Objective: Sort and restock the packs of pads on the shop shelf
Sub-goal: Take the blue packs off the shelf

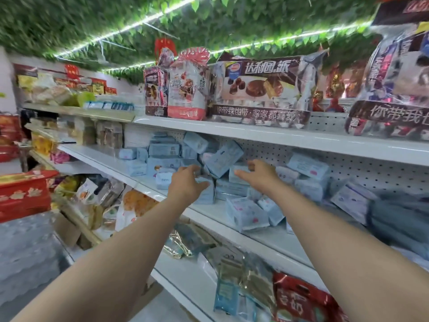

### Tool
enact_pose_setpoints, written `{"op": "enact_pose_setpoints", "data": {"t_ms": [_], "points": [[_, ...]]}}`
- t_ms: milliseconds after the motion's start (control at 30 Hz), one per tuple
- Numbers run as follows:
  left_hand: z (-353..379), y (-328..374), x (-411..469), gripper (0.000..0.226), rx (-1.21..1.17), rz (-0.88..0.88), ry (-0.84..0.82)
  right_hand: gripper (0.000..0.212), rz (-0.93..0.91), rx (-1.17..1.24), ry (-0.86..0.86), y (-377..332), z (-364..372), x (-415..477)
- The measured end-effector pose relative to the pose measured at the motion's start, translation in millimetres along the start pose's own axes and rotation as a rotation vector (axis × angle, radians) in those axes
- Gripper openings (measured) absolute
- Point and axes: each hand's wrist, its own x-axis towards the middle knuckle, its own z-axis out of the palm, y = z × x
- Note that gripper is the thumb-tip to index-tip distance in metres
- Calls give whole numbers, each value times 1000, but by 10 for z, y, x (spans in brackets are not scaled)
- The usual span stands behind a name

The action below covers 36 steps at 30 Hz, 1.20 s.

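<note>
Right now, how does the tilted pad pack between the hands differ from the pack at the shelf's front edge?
Tilted pack leans on other packs, deep on the shelf; front pack rests on bare board near the shelf's edge. Tilted pack sits between left hand and right hand; front pack lies nearer the camera, no hand on it. Both are pale blue soft packs.

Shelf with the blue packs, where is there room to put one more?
Bare shelf lies at the left, between the brown packs and the blue pile. A narrow bare strip runs along the front edge, in front of the tipped packs. The middle, around the left hand and right hand, is crowded.
</note>
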Motion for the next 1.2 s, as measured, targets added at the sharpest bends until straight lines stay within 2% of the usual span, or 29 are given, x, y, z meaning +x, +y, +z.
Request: {"op": "enact_pose_setpoints", "data": {"t_ms": [200,433,567,733,867,1067,1200], "points": [[94,-428,371,69,-46,-140,-25,66,91,116,-15,25,398,486],[369,-845,897,79,-140,-353,-42,63,145,130,185,54,664,1030],[489,-1052,1148,84,-164,-489,-44,73,171,47,270,-60,730,1271],[616,-1351,1365,85,-366,-485,-187,72,208,-30,308,-336,829,1527],[586,-1485,1492,87,-508,-519,-265,91,289,54,259,-442,967,1741],[574,-1538,1560,78,-697,-625,-368,106,485,-295,251,-527,1108,1982],[591,-1599,1614,96,-646,-596,-413,110,539,-265,292,-512,1158,2032]]}}
